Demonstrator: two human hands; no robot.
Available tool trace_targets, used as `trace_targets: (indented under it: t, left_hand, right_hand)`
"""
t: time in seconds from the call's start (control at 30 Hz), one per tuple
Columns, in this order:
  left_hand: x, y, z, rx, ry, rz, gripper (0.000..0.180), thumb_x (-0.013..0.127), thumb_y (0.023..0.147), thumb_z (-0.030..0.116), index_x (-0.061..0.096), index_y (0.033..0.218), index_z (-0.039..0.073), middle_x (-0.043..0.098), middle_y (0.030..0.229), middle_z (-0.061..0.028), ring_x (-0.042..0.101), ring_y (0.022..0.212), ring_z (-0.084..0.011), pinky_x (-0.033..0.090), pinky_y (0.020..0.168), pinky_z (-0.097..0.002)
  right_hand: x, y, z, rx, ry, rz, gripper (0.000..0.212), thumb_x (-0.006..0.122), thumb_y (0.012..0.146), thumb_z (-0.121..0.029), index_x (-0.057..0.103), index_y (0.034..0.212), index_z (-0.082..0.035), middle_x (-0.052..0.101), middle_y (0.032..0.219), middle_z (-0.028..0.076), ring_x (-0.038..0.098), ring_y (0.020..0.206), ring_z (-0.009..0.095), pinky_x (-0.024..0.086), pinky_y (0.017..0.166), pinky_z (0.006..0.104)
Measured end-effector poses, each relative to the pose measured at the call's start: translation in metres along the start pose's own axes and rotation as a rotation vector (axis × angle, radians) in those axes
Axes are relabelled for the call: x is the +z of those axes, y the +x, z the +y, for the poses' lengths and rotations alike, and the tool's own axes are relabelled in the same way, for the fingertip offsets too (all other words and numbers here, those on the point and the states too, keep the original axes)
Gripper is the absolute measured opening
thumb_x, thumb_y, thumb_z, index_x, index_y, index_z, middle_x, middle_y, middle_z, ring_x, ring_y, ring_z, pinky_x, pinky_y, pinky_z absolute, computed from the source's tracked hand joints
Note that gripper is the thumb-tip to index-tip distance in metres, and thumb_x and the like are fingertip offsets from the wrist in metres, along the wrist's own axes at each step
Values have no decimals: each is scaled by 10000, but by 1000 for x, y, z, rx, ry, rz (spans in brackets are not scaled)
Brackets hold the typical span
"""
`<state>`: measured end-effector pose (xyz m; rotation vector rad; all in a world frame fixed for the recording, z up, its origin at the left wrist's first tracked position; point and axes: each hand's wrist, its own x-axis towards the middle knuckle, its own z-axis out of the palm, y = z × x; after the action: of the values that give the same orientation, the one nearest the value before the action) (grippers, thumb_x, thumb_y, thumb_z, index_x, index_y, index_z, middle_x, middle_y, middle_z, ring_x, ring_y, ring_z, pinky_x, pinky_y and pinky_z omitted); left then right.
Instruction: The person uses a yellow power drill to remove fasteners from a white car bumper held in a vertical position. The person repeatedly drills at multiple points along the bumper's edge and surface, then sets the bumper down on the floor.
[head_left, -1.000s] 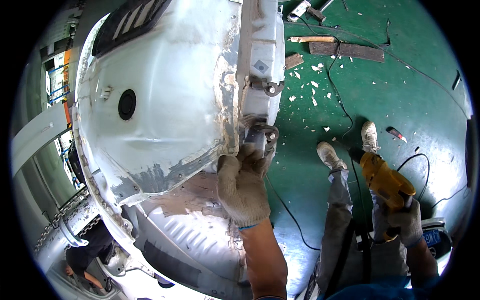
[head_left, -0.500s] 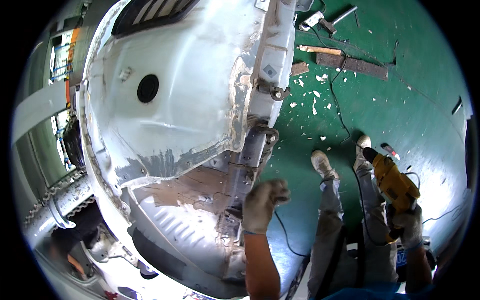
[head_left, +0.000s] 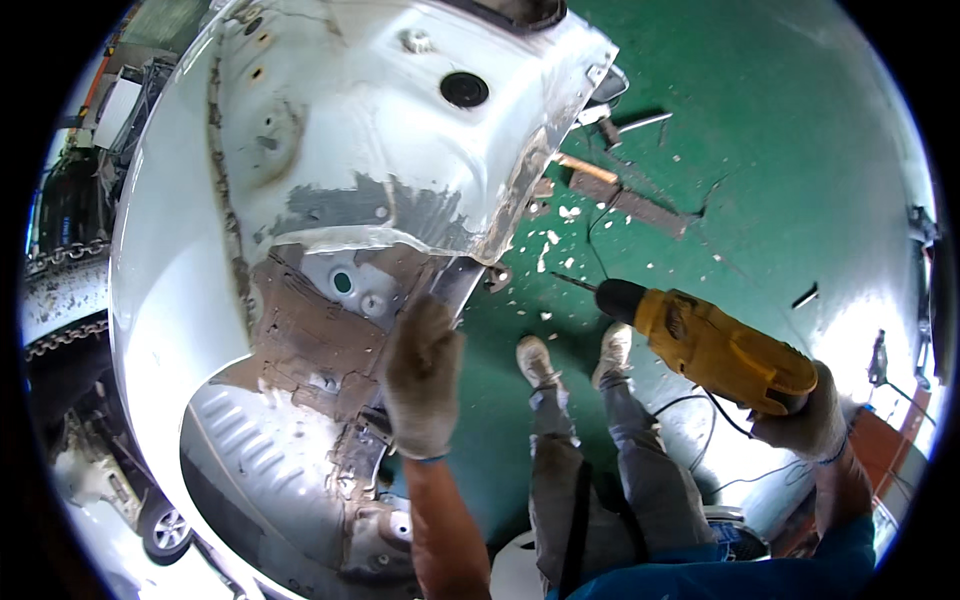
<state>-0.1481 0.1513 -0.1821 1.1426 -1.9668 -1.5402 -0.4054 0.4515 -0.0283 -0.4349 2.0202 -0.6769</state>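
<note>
My right hand [head_left: 812,420], in a pale work glove, grips the handle of a yellow and black electric drill [head_left: 725,350]. The drill points left toward the car body, and its thin drill bit [head_left: 574,281] is in the air over the floor. My left hand [head_left: 425,380], also gloved and slightly blurred, is in front of the white car body panel [head_left: 340,130] with its fingers stretched up. It looks to hold nothing; whether it touches the metal I cannot tell. Beyond it lies a brown, stripped patch [head_left: 320,325] with holes and torn edges.
On the green floor [head_left: 760,180] lie a brown block [head_left: 645,212], a wooden strip [head_left: 585,166], a hammer-like tool [head_left: 610,130] and pale scraps [head_left: 550,240]. A black power cord [head_left: 690,400] trails near my legs. Chains [head_left: 65,255] cross a metal beam at the far left.
The drill has risen and swung left, so its bit now points at the car body. My left hand has moved left, and its curled fingers have straightened. The view has shifted too.
</note>
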Motion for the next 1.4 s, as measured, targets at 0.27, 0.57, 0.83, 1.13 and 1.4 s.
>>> trace_targets:
  t: [0.27,0.57,0.83,1.13,1.4]
  left_hand:
    - [-61,17,56,-79,-592,104,555,658,957,274,515,1407,-16,643,1264,-162,646,1117,-255,522,969,-377]
    - [73,18,-5,-276,-621,140,380,670,961,203,618,1268,-14,660,1138,-91,676,949,-188,573,846,-310]
    - [119,50,-3,-194,-709,559,242,576,985,98,637,1181,-31,694,1047,-113,687,847,-195,582,755,-338]
    - [163,61,-6,-9,-1008,855,168,591,974,71,637,1130,28,710,1084,-114,709,972,-268,592,857,-414]
    - [159,69,-13,4,-1006,867,125,615,921,54,664,1010,-20,695,1000,-122,694,866,-217,631,780,-384]
  right_hand:
    - [-16,-13,-110,-80,-266,13,418,729,654,-56,653,1050,55,678,750,73,617,591,133,523,571,293]
    - [-1,27,-61,266,177,-68,542,718,662,76,638,1198,62,700,920,83,658,736,117,539,638,242]
    - [23,129,50,267,222,-327,380,740,737,-45,668,1102,36,689,949,47,630,858,118,521,802,277]
    - [-35,177,109,344,145,-479,440,686,699,-7,642,1133,47,678,952,64,651,858,148,543,787,293]
    - [-36,199,149,338,205,-357,458,697,704,29,630,1157,44,686,950,75,667,830,152,564,771,294]
